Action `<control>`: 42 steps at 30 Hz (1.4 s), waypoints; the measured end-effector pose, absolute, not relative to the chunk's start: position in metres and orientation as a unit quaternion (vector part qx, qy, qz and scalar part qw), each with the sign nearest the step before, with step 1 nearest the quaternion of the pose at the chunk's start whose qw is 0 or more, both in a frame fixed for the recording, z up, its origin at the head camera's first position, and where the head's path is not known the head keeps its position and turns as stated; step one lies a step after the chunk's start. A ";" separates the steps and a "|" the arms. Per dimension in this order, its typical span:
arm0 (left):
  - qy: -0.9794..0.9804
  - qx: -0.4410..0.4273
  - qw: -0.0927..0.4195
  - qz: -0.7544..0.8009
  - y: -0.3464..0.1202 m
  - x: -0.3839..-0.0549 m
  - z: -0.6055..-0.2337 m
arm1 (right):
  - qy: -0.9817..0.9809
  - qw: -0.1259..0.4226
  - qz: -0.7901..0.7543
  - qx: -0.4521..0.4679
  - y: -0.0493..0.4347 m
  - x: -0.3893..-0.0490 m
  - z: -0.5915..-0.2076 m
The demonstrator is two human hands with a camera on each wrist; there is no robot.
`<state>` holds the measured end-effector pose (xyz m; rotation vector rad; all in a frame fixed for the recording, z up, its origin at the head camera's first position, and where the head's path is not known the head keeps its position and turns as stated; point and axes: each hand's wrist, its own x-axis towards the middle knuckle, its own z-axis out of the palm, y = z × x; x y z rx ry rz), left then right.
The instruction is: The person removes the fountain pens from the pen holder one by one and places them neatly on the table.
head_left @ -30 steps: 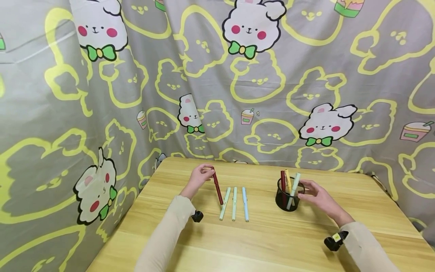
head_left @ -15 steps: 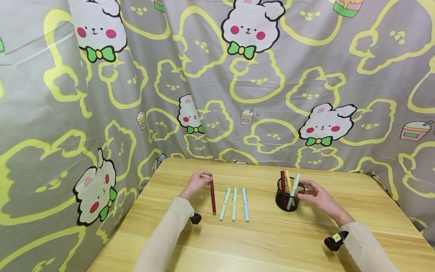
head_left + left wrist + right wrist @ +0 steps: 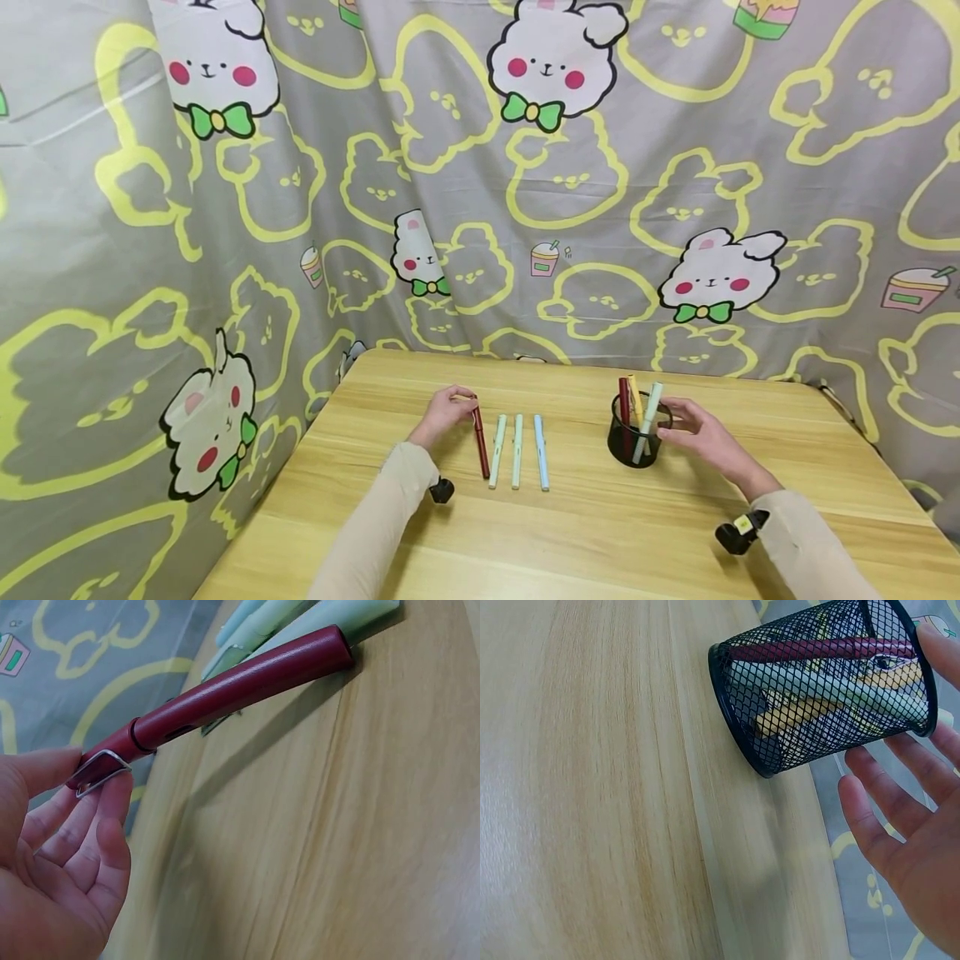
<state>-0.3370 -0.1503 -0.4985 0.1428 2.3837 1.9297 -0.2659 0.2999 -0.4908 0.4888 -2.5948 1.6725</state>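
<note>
My left hand pinches a dark red pen by its clip end. The pen slants, its far end down at the tabletop just left of a light green pen. A second light green pen and a light blue pen lie alongside in a row. On the right, my right hand holds the rim of a black mesh pen holder, thumb and fingers on either side. Inside stand a dark red pen, a yellow pen and a light green pen.
The wooden table meets a grey cartoon-print curtain at its back edge, and more curtain hangs on the left. A small black camera sits at the left wrist, another black camera at the right.
The held red pen moved left off the leftmost green pen, then back right and down beside it. That green pen has turned slightly straighter. My right hand and the pen holder stay put.
</note>
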 end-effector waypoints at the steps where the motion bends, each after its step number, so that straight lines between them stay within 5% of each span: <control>1: 0.777 0.047 0.038 0.626 -0.149 -0.337 -0.499 | -0.831 0.009 0.533 0.157 0.300 -0.266 -0.491; 22: 0.813 0.072 0.102 0.569 -0.141 -0.336 -0.511 | -0.831 0.004 0.534 0.153 0.301 -0.267 -0.490; 42: 0.837 0.085 0.085 0.533 -0.136 -0.337 -0.516 | -0.833 0.011 0.530 0.156 0.301 -0.269 -0.495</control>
